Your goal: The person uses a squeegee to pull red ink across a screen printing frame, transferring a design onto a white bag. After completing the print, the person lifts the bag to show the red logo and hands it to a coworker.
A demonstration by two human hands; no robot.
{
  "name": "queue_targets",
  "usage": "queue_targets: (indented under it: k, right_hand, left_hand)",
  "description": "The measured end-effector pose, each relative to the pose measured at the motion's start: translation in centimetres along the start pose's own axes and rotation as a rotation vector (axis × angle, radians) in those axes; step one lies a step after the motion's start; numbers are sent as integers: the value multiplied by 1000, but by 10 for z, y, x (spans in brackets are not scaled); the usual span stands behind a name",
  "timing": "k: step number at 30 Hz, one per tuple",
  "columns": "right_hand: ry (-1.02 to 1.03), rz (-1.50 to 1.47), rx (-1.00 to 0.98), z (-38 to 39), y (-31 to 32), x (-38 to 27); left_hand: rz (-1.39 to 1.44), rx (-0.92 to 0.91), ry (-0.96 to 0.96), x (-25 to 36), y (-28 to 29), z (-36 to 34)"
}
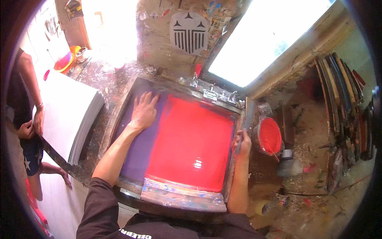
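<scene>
A screen-printing frame [107,137] lies in front of me, its mesh purple on the left and coated with glossy red ink [191,139] over the rest. Flat on the purple strip rests my left hand [144,111], fingers spread and holding nothing. My right hand [242,144], at the frame's right edge, is closed around a long, flat, grey spatula [249,113] that points away from me and is slightly blurred. Along the near edge of the red area lies a wide, paint-stained squeegee [183,197], touched by neither hand.
Right of the frame stands a tub of red ink [269,135], with a bottle [290,167] and a tape roll [262,208] nearer me. Metal hinge clamps [213,95] line the far edge. A white paper stack [71,115] sits left, beside another person [30,91]. Several frames [342,91] lean far right.
</scene>
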State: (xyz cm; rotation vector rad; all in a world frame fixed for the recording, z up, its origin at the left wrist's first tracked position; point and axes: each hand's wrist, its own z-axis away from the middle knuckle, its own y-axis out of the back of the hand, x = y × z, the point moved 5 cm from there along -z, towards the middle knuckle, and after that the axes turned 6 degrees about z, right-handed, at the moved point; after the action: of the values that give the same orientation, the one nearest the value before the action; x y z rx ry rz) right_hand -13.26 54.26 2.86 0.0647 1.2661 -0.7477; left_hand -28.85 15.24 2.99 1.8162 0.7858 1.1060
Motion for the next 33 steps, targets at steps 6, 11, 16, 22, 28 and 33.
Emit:
queue_targets:
  k: [6, 11, 16, 22, 28, 33]
  right_hand:
    - [-22, -86, 0, 1, -7, -2]
    - [-1, -58, 44, -2, -4, -5]
    - [-3, 249, -225, 8, -27, 1]
    - [86, -21, 129, 4, -3, -8]
    - [-35, 75, -127, -1, -7, 1]
    - [73, -58, 67, 0, -2, -3]
  left_hand:
    - [9, 2, -4, 0, 1, 1]
    - [9, 12, -21, 1, 0, -1]
    - [5, 13, -11, 0, 1, 1]
    - [7, 17, -20, 0, 1, 1]
    - [12, 15, -5, 1, 1, 1]
    - [8, 23, -27, 2, 3, -1]
